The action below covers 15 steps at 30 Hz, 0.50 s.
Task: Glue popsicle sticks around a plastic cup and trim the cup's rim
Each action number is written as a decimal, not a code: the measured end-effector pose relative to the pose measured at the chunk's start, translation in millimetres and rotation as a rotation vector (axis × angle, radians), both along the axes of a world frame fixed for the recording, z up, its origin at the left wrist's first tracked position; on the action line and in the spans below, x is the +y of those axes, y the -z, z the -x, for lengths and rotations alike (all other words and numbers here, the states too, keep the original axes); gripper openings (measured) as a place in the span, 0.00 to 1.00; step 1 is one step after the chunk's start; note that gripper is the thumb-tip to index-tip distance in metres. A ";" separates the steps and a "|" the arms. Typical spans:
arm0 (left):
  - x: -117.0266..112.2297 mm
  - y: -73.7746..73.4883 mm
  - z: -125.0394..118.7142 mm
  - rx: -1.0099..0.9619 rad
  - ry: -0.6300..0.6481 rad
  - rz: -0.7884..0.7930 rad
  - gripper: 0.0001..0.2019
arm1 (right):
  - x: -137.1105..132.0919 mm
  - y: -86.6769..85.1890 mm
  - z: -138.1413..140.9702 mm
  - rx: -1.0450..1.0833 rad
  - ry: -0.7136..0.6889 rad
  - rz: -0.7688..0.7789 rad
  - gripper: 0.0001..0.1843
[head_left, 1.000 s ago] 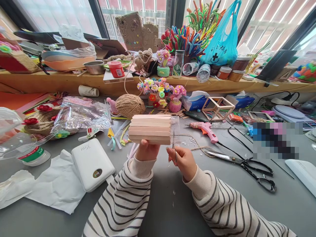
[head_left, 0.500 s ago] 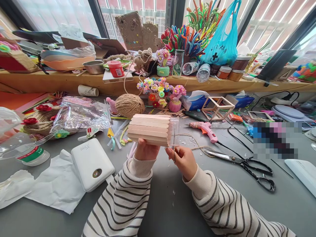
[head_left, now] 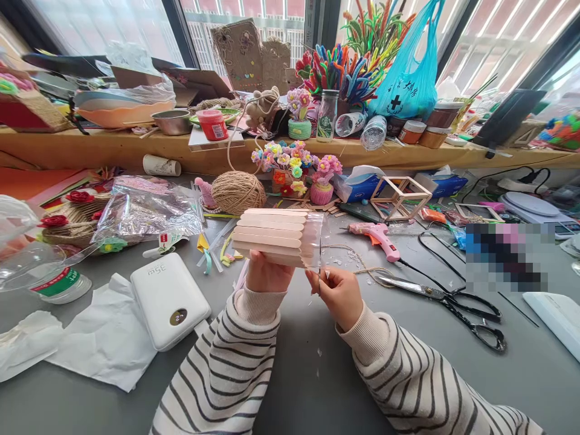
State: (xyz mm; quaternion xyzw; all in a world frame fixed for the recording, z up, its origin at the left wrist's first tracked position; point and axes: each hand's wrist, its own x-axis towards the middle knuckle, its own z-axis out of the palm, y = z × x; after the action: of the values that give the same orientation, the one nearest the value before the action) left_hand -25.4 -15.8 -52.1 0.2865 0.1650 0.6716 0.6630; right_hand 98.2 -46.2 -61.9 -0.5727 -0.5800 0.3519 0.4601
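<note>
So the popsicle-stick-covered plastic cylinder [head_left: 267, 232] is up in the air over the middle of the desk [head_left: 294, 386], on its side, running left to right. The left hand [head_left: 270, 275] cups it from underneath, thumb against the near sticks; the other fingers are mostly hidden, so can't tell how they're spread. My guess is that grip sits back on the sticks to leave the bare clear rim [head_left: 312, 235] free on the right. The right hand [head_left: 341, 295] pinches what look like small scissors [head_left: 321, 241] between thumb and curled fingers, with the blade standing upright at that rim, probably so it meets the plastic's edge square on. Can't tell if the blades are apart.

The pink glue gun [head_left: 376, 237] and big black-handled shears [head_left: 435, 292] lie toward the desk's right edge, the white power bank [head_left: 171, 302] toward its left edge, likely just to keep the middle workable.

Versus a second ago: the stick ends have shifted left and angled round a bit, so a wider strip of bare plastic shows. The right hand has barely moved.
</note>
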 end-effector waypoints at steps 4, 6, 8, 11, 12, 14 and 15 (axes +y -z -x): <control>0.4 2.6 -1.7 0.015 0.005 -0.001 0.24 | 1.2 -6.6 -2.9 -0.055 -0.011 -0.004 0.21; 0.9 3.5 -2.3 0.018 0.004 -0.001 0.26 | 1.9 -8.1 -4.7 -0.081 -0.010 -0.011 0.20; 1.7 3.4 -2.5 0.020 0.005 -0.006 0.26 | 2.6 -7.7 -6.1 -0.102 -0.002 -0.016 0.21; 3.0 1.8 -2.6 0.018 0.020 -0.003 0.27 | 3.1 -5.1 -6.4 -0.096 0.025 -0.048 0.21; 3.4 0.9 -2.7 0.015 0.022 -0.001 0.29 | 3.1 -4.3 -6.2 -0.088 0.039 -0.069 0.21; 3.7 -0.9 -3.2 0.009 0.023 0.001 0.32 | 2.9 -3.3 -5.5 -0.076 0.063 -0.115 0.21; 3.5 -2.0 -3.4 0.008 0.022 -0.001 0.33 | 2.8 -3.1 -5.2 -0.071 0.067 -0.133 0.21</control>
State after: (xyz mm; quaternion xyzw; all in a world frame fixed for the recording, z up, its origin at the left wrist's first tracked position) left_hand -22.1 -12.3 -50.1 0.2912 0.1642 0.6631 0.6697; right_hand 103.4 -43.5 -58.9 -0.5722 -0.5985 0.2763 0.4879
